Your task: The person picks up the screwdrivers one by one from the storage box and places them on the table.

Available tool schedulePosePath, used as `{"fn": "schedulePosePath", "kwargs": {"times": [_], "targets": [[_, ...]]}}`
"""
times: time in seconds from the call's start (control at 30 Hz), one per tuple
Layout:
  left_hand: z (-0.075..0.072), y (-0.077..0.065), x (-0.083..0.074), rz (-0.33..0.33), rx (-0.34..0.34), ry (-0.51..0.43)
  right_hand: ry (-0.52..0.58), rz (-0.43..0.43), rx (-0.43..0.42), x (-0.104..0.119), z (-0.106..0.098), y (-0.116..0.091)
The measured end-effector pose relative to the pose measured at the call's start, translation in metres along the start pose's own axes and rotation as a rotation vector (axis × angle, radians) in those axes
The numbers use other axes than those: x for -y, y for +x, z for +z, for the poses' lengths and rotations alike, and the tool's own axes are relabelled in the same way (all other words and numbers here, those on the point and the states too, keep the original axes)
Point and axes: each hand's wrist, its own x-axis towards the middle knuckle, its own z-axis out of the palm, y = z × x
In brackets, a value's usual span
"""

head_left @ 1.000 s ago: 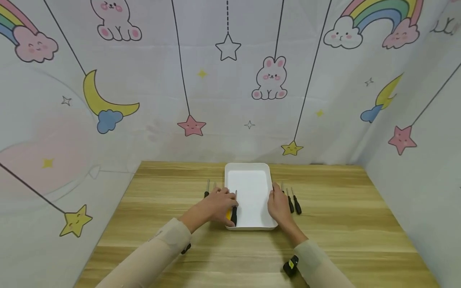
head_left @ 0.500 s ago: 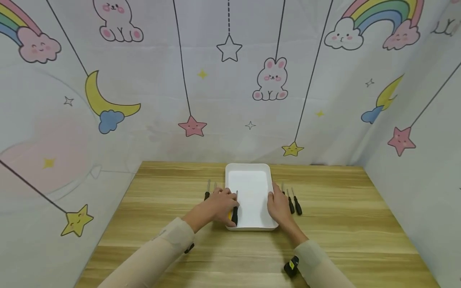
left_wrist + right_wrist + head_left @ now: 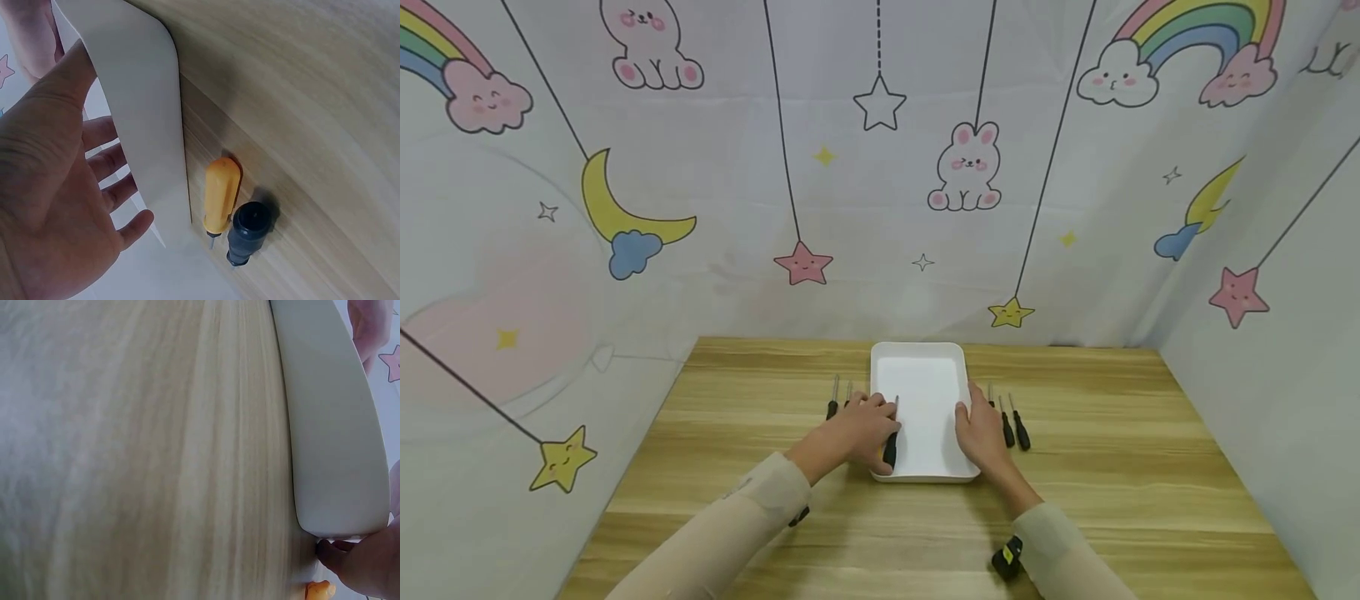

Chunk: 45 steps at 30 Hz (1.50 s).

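Observation:
A white rectangular tray (image 3: pixel 931 417) sits on the table. My left hand (image 3: pixel 861 429) reaches over its left wall, fingers curved round a black-handled screwdriver (image 3: pixel 890 452) inside, shaft pointing away from me. In the left wrist view the tray wall (image 3: pixel 147 125) hides what those fingertips touch. My right hand (image 3: pixel 981 429) holds the right wall, thumb over the rim and fingers outside. In the right wrist view its fingers (image 3: pixel 356 556) bend at the tray's far corner.
Left of the tray lie a yellow-handled screwdriver (image 3: pixel 220 190) and a black-handled one (image 3: pixel 250 228). Several screwdrivers lie to its right, including a black one (image 3: pixel 1022 435). A black-and-yellow tape measure (image 3: pixel 1007 558) is by my right sleeve. A dark object (image 3: pixel 800 517) shows beside the left sleeve.
The left hand and forearm have shifted slightly right, and less yellow shows beside the black handle. The right hand keeps its hold on the tray.

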Motion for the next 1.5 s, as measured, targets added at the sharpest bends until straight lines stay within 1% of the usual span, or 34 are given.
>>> {"fn": "schedulePosePath", "kwargs": {"times": [0.17, 0.3, 0.5, 0.73, 1.0, 1.2, 1.33, 1.5], "targets": [[0.002, 0.000, -0.001, 0.000, -0.013, 0.037, -0.005, -0.011, 0.000, -0.001, 0.001, 0.001], [0.004, 0.000, -0.001, 0.003, -0.043, 0.062, 0.000, -0.013, 0.002, 0.000, 0.000, 0.001], [0.007, 0.001, 0.001, 0.004, -0.072, 0.026, -0.005, -0.012, 0.008, 0.001, 0.000, 0.001], [0.006, 0.000, 0.001, 0.004, -0.082, -0.006, -0.007, 0.000, 0.020, 0.000, 0.000, 0.000], [0.008, 0.001, 0.002, 0.017, -0.104, 0.007, -0.008, 0.004, 0.025, 0.001, -0.002, 0.000], [0.006, 0.004, 0.005, 0.032, -0.143, -0.044, -0.014, 0.001, 0.027, -0.001, -0.002, 0.001], [0.001, 0.006, 0.009, 0.035, -0.156, -0.098, -0.004, 0.007, 0.031, 0.000, -0.002, 0.001], [-0.007, 0.002, 0.017, 0.031, -0.171, -0.151, -0.009, 0.013, 0.029, -0.001, -0.002, 0.000]]}}
